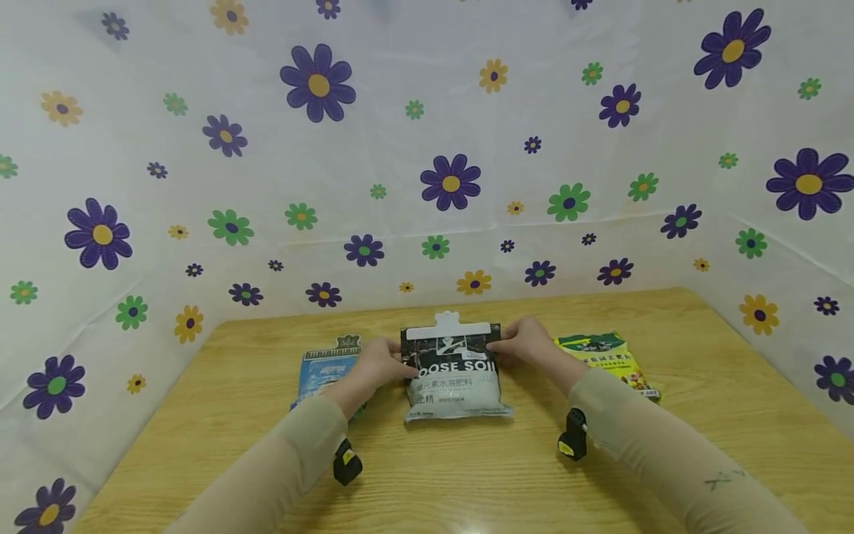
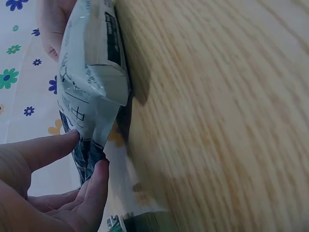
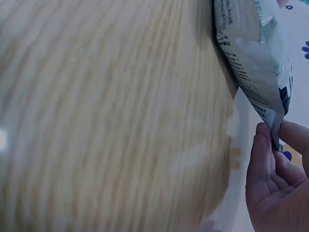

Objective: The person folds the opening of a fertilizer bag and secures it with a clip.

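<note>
A black and light grey soil bag (image 1: pixel 454 389) with "OOSE SOIL" lettering is in the middle of the table in the head view. Across its top edge runs a white sealing clip (image 1: pixel 448 327). My left hand (image 1: pixel 382 365) pinches the bag's left side near the top, thumb in front and fingers behind. On the other side my right hand (image 1: pixel 527 343) pinches the upper right edge. Both wrist views show thumb and fingers closed on the bag's crumpled side, with its lower end close to the wood.
Left of the soil bag lies a blue bag (image 1: pixel 327 371) with a dark clip (image 1: pixel 348 342) on top, partly behind my left hand. A yellow and green bag (image 1: pixel 610 360) lies to the right, partly behind my right forearm. A flower-patterned white cloth (image 1: pixel 387 148) surrounds the wooden table (image 1: pixel 440 475).
</note>
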Motion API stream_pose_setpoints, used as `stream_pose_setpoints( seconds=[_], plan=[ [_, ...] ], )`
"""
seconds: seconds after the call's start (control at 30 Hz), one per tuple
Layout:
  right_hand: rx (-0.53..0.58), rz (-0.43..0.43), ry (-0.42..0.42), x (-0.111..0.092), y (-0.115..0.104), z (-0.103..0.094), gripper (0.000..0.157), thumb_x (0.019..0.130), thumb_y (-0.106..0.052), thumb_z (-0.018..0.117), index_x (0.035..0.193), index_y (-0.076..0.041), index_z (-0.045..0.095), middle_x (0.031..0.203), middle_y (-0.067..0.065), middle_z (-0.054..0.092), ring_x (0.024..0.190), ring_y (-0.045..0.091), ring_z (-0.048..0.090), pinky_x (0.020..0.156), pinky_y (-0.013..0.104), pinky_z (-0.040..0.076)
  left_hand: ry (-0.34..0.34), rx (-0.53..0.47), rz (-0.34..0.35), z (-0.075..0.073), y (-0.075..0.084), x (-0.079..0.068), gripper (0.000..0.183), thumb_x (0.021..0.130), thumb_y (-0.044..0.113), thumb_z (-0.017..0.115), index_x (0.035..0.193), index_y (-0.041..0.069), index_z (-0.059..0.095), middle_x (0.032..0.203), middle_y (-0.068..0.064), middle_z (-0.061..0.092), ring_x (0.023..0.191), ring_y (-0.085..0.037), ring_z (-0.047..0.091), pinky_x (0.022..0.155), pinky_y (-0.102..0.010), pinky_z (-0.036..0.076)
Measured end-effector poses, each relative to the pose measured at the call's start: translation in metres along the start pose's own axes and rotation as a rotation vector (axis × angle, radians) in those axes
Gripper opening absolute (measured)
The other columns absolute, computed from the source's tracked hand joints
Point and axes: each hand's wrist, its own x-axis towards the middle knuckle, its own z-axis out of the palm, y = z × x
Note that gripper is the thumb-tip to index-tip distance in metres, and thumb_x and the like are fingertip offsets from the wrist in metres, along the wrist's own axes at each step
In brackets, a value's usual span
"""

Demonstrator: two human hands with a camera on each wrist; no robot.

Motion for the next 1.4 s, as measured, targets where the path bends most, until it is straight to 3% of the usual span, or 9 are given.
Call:
stream_pose_setpoints(
  seconds=[0.13, 0.27, 0.47, 0.6, 1.13, 1.4],
  plan=[
    [0.024, 0.006, -0.016, 0.0012, 0.0021, -0.0006, 0.022, 0.095, -0.016, 0.083, 0.079, -0.004, 0.074, 0.084, 0.008, 0.079, 0.068, 0.011, 0.070, 0.069, 0.023, 0.063, 0.007, 0.024, -0.005, 0.0038, 0.0005, 0.0023, 0.069, 0.092, 0.010, 0.083, 0.149, -0.013, 0.051, 0.147, -0.030, 0.058, 0.127, -0.040, 0.062, 0.109, -0.051, 0.056],
    [0.009, 0.009, -0.021, 0.0018, 0.0050, -0.0010, 0.032, 0.096, -0.016, 0.082, 0.070, -0.008, 0.064, 0.085, 0.008, 0.077, 0.070, 0.012, 0.071, 0.071, 0.024, 0.065, 0.000, 0.033, -0.006, 0.0076, 0.0026, 0.0036, 0.067, 0.093, 0.009, 0.083, 0.148, -0.014, 0.052, 0.148, -0.029, 0.058, 0.132, -0.041, 0.063, 0.114, -0.054, 0.054],
    [0.005, 0.012, -0.022, 0.0028, 0.0080, 0.0001, 0.037, 0.096, -0.015, 0.082, 0.067, -0.010, 0.059, 0.086, 0.008, 0.076, 0.071, 0.012, 0.072, 0.072, 0.024, 0.065, -0.004, 0.040, -0.015, 0.0099, 0.0034, 0.0038, 0.063, 0.093, 0.008, 0.082, 0.145, -0.015, 0.053, 0.145, -0.031, 0.060, 0.110, -0.034, 0.076, 0.107, -0.050, 0.059],
    [0.002, 0.021, -0.026, 0.0041, 0.0078, 0.0026, 0.037, 0.096, -0.015, 0.082, 0.067, -0.010, 0.059, 0.085, 0.008, 0.075, 0.071, 0.012, 0.071, 0.071, 0.024, 0.065, -0.012, 0.044, -0.018, 0.0093, 0.0021, 0.0034, 0.059, 0.094, 0.007, 0.081, 0.142, -0.016, 0.055, 0.143, -0.032, 0.061, 0.104, -0.033, 0.078, 0.104, -0.049, 0.061],
    [0.030, 0.051, -0.015, 0.0044, 0.0028, 0.0060, 0.031, 0.095, -0.015, 0.083, 0.071, -0.009, 0.063, 0.089, 0.008, 0.075, 0.070, 0.012, 0.069, 0.069, 0.023, 0.065, -0.013, 0.062, 0.001, 0.0044, 0.0001, 0.0048, 0.052, 0.093, 0.008, 0.082, 0.136, -0.015, 0.062, 0.132, -0.029, 0.069, 0.098, -0.030, 0.080, 0.100, -0.048, 0.063],
    [-0.038, 0.035, -0.022, 0.0044, 0.0027, 0.0043, 0.036, 0.096, -0.019, 0.082, 0.068, -0.009, 0.061, 0.086, 0.006, 0.073, 0.071, 0.013, 0.067, 0.067, 0.021, 0.060, -0.025, -0.015, -0.020, 0.0048, 0.0025, 0.0002, 0.057, 0.099, 0.007, 0.074, 0.145, -0.018, 0.051, 0.145, -0.035, 0.058, 0.109, -0.037, 0.076, 0.097, -0.045, 0.065]
  ],
)
